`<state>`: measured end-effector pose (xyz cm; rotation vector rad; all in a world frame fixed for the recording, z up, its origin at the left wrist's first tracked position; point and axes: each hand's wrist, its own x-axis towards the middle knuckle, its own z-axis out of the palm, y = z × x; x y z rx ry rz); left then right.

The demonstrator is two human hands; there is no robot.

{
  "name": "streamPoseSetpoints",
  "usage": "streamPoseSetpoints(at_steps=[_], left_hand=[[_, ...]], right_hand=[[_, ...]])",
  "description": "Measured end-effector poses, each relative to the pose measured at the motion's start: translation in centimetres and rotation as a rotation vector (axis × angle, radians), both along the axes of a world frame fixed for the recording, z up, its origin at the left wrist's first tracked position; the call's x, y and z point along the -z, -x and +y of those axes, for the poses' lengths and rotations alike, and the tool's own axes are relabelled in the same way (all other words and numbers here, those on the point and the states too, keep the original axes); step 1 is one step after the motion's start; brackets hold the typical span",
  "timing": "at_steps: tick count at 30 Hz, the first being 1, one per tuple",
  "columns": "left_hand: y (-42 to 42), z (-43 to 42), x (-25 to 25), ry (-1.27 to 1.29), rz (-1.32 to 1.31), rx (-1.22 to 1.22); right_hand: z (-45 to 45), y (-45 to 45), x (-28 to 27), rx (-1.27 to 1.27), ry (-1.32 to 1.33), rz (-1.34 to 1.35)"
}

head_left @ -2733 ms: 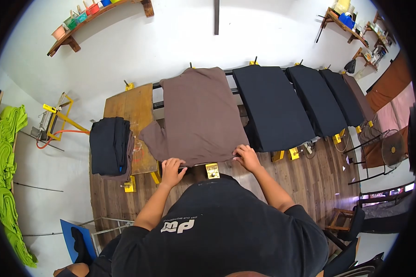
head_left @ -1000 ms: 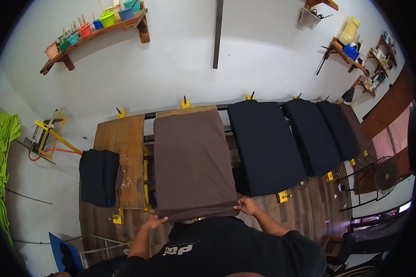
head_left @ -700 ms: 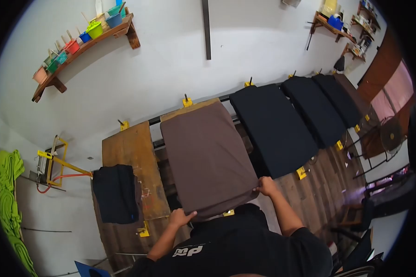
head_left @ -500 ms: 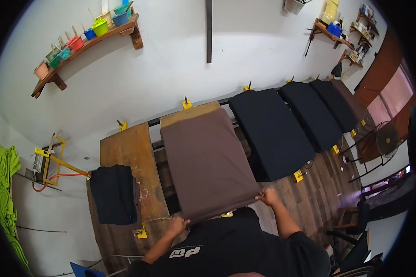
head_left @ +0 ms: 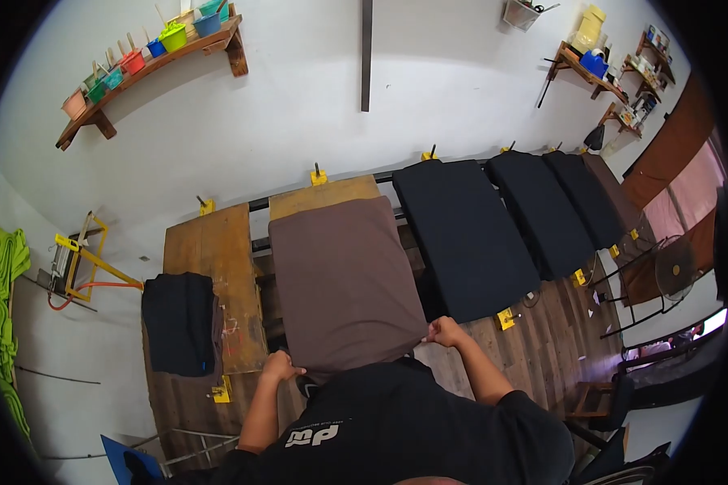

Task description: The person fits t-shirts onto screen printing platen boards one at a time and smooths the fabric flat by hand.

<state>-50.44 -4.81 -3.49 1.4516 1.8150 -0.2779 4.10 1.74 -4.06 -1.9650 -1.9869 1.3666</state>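
Pinching the brown cloth [head_left: 344,283] at its near corners, left hand [head_left: 280,367] and right hand [head_left: 446,331] are holding it (board [head_left: 323,196] showing beyond).

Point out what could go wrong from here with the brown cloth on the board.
The left hand and right hand grip the near corners of the brown cloth; an uneven pull could skew it.
Creases show toward its near edge, so it might end up wrinkled.
The far end of the wooden board is bare; more pulling toward the person could uncover more.
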Motion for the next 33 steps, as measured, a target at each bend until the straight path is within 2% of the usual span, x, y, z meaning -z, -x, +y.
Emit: streamPoseSetpoints(at_steps=[2, 3, 4, 5, 7, 8, 10, 11, 13, 14, 15, 16, 18, 19, 20, 22, 23, 27, 29, 30, 32, 33], left_hand=[[0.9, -1.7, 4.0, -0.028, 0.022, -0.042], [1.8, -3.1, 7.1, 0.028, -0.159, -0.181], [1.6, -3.3, 5.6, 0.082, -0.336, -0.319], [1.1, -4.0, 4.0, 0.075, -0.204, -0.218], [-0.4, -4.5, -1.1, 0.035, -0.158, -0.201], [-0.8, -4.1, -2.2, -0.005, -0.117, -0.183], [-1.0, -3.6, -2.4, -0.043, -0.06, -0.189], [-1.0, -3.7, -2.5, -0.069, -0.009, -0.191], [0.0, -2.6, -0.4, -0.079, 0.073, -0.125], [0.5, -2.3, 0.4, -0.094, 0.154, -0.059], [0.6, -2.1, 0.4, -0.252, 0.152, -0.081], [0.1, -1.2, -0.8, -0.248, 0.149, -0.081], [-0.7, 0.8, -3.8, -0.038, 0.041, -0.032], [-1.7, 1.0, -5.2, -0.068, 0.101, -0.001], [-1.6, 1.0, -5.0, -0.067, 0.1, -0.006], [-0.9, 1.2, -3.9, -0.013, 0.037, -0.082], [-0.5, 0.9, -3.4, -0.007, 0.035, -0.083], [-0.2, 0.1, -3.3, 0.074, -0.071, -0.061], [-0.3, -1.2, -2.5, -0.117, 0.007, 0.031], [-0.5, -1.7, -2.9, -0.115, 0.006, 0.025], [-1.2, -2.5, -4.8, -0.108, 0.087, 0.12], [-1.0, -2.9, -4.6, -0.111, 0.089, 0.114]], right_hand=[[-1.1, -1.7, 3.3, -0.122, -0.128, 0.001], [-1.8, -1.7, 2.5, -0.274, -0.006, -0.048], [-2.9, -2.2, 3.5, -0.372, 0.074, -0.083], [-4.6, -2.8, 4.4, -0.469, 0.153, -0.119], [-7.7, -4.9, 8.6, -0.258, 0.304, 0.116], [-7.6, -4.5, 8.3, -0.265, 0.294, 0.117], [-8.4, -3.9, 8.4, 0.139, 0.08, 0.238], [-7.4, -3.2, 8.9, 0.208, -0.023, 0.368], [-4.9, -0.8, 5.0, 0.293, -0.239, 0.432], [-3.7, 0.7, 1.9, 0.249, -0.25, 0.273], [-2.8, 1.5, -0.1, 0.204, -0.26, 0.116], [-2.0, 1.8, 0.1, 0.13, -0.314, -0.012], [-1.6, 2.5, -0.5, 0.085, -0.316, -0.095], [-1.3, 2.7, -0.9, 0.039, -0.322, -0.178], [-1.0, 2.5, -1.3, 0.033, -0.321, -0.178], [-1.0, 1.6, -1.5, -0.03, -0.122, -0.193], [-1.4, 1.1, 0.2, 0.018, -0.153, -0.057], [-3.5, 0.8, 1.0, 0.086, -0.25, 0.07], [-4.4, 0.4, 1.0, 0.123, -0.266, 0.134], [-4.8, 0.2, 0.7, 0.117, -0.264, 0.133], [-5.4, -0.9, 0.0, 0.022, -0.118, 0.119], [-5.5, -1.5, -0.1, -0.14, -0.105, -0.037]])
